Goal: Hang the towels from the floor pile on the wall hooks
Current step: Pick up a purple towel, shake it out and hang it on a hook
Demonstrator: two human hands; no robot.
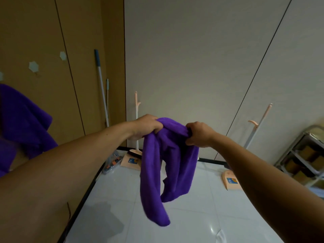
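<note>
we've got the purple towel (pixel 163 165) bunched mid-frame, our left hand (pixel 146 127) gripping its top left, right hand (pixel 199 135) clenching the top right, rest dangling over the white floor (pixel 192 216), wall hooks (pixel 33 66) upper left

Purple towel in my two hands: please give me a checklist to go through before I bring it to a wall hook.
1. Left hand grips the purple towel: ok.
2. Right hand grips the same towel: ok.
3. Towel opened out for hanging: not ok. It is bunched between the hands and its folds hang down.
4. Free hexagonal wall hook on the brown wall: ok, nothing hangs on it.
5. Second purple towel at the left is clear of that hook: ok, it is lower and apart.
6. Loop or tag on the held towel for the hook: cannot tell.
</note>
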